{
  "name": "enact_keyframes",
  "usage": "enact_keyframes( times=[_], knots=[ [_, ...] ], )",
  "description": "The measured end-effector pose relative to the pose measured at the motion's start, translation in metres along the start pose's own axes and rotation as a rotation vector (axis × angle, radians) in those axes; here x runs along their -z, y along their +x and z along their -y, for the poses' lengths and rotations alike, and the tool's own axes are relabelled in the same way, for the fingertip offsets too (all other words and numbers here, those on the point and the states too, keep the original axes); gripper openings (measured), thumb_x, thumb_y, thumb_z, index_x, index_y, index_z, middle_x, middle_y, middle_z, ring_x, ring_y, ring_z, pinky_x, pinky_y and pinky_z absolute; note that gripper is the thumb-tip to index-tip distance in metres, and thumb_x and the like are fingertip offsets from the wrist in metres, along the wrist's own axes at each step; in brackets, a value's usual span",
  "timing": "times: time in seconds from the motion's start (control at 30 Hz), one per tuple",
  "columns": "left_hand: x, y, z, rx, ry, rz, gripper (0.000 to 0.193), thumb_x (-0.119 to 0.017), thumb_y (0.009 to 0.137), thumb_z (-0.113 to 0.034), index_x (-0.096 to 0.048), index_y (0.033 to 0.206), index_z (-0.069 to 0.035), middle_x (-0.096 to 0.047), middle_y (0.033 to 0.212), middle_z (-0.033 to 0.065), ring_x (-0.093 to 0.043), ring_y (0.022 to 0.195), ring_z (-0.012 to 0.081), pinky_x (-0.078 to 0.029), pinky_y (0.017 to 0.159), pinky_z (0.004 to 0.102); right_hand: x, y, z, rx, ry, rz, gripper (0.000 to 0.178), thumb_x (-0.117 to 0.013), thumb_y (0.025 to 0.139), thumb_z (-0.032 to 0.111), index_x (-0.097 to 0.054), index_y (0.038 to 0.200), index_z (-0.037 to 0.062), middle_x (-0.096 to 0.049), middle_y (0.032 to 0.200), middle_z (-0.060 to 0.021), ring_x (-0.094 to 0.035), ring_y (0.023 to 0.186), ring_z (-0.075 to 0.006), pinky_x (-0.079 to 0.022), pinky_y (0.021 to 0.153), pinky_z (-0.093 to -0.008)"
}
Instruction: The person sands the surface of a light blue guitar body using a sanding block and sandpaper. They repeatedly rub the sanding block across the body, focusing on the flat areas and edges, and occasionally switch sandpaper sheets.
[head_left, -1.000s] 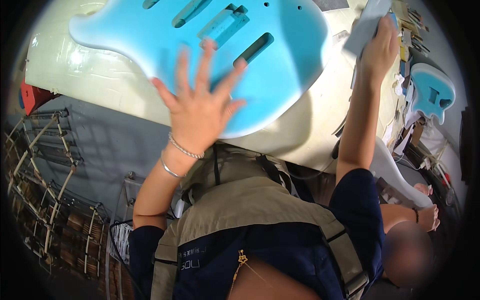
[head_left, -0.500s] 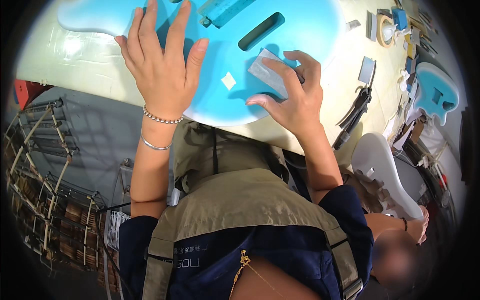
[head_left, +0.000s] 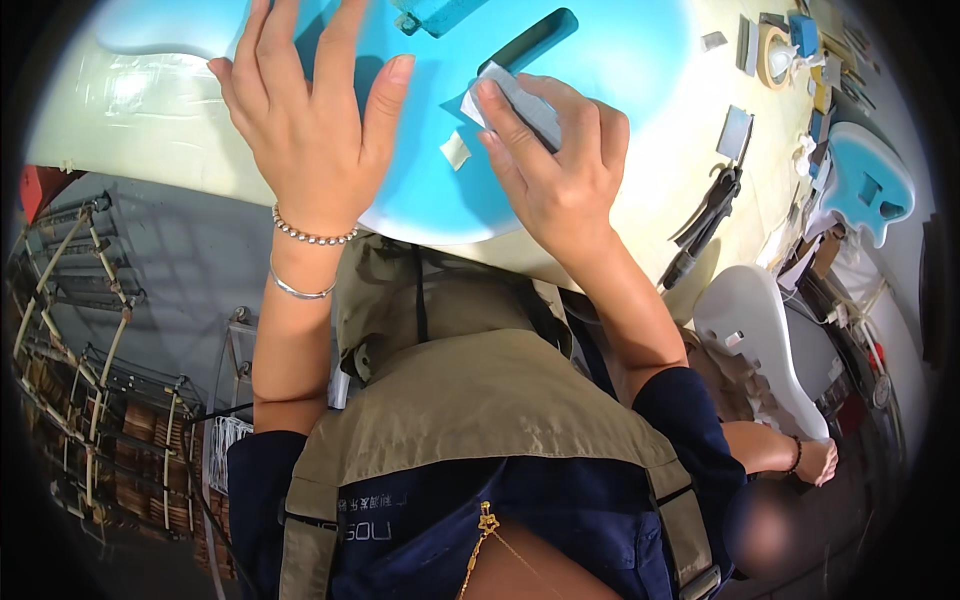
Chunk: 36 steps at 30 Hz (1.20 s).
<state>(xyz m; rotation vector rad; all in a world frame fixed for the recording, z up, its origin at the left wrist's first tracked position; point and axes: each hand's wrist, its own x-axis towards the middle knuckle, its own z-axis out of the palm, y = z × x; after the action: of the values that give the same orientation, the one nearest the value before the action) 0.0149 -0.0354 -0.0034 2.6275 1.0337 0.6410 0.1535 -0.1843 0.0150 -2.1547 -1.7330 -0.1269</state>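
I could pass between the left hand (head_left: 305, 130) and the right hand (head_left: 572, 172) with its grey sanding block (head_left: 530, 105), over the turquoise guitar body (head_left: 430, 110); rightward, bare tabletop (head_left: 665, 165) runs until the black-handled tool (head_left: 706, 217) blocks me.

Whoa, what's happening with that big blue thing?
A person's right hand holds a grey block at a blue guitar body, beside a long slot. The left hand is spread open over the same body. A small pale patch shows on the blue between the hands. Off to the right is another person's hand.
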Motion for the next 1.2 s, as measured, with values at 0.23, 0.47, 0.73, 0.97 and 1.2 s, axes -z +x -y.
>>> enact_keyframes(
  times=[0.23,0.47,0.73,0.97,1.2],
  knots=[
    [0.002,-0.002,0.001,-0.009,0.003,0.001,0.048,-0.048,0.096,-0.046,-0.055,0.135,-0.018,-0.041,0.145,0.0124,-0.035,0.134,0.0344,-0.016,0.111,0.0587,0.001,-0.003,0.004,-0.005,-0.03,-0.021,0.048,-0.077,0.064,0.018,-0.07,0.11,0.0258,-0.06,0.109,0.0005,-0.049,0.084,-0.0195,-0.038,0.074,-0.0305],
    [0.004,-0.002,0.004,-0.004,0.023,0.006,0.048,-0.048,0.096,-0.046,-0.055,0.135,-0.018,-0.041,0.145,0.0124,-0.035,0.134,0.0341,-0.016,0.11,0.0589,0.008,-0.02,0.006,-0.029,-0.113,-0.008,0.05,-0.077,0.063,0.021,-0.07,0.112,0.0271,-0.058,0.115,-0.0001,-0.046,0.086,-0.02,-0.036,0.077,-0.0289],
    [0.006,-0.004,0.008,-0.002,0.009,-0.009,0.048,-0.048,0.096,-0.047,-0.055,0.135,-0.018,-0.04,0.145,0.012,-0.035,0.134,0.0341,-0.017,0.11,0.059,0.006,-0.02,0.015,-0.053,-0.145,0.003,0.049,-0.077,0.064,0.022,-0.07,0.113,0.0264,-0.058,0.118,-0.0018,-0.046,0.086,-0.0202,-0.036,0.077,-0.0295],
    [0.006,-0.004,0.009,0.004,-0.012,-0.031,0.048,-0.048,0.096,-0.046,-0.056,0.135,-0.018,-0.041,0.144,0.0117,-0.035,0.134,0.0339,-0.017,0.11,0.0586,0.0,-0.007,0.02,-0.059,-0.09,-0.018,0.051,-0.077,0.064,0.02,-0.07,0.114,0.0268,-0.058,0.119,-0.0025,-0.045,0.085,-0.0209,-0.036,0.076,-0.0294],
    [0.006,-0.004,0.007,0.006,-0.014,-0.037,0.049,-0.047,0.097,-0.046,-0.055,0.135,-0.017,-0.042,0.144,0.0118,-0.036,0.134,0.0334,-0.018,0.11,0.0576,-0.005,-0.002,0.02,-0.068,-0.123,-0.045,0.054,-0.078,0.061,0.019,-0.07,0.114,0.0291,-0.058,0.122,-0.0029,-0.046,0.086,-0.0211,-0.037,0.076,-0.0309]
  ],
)
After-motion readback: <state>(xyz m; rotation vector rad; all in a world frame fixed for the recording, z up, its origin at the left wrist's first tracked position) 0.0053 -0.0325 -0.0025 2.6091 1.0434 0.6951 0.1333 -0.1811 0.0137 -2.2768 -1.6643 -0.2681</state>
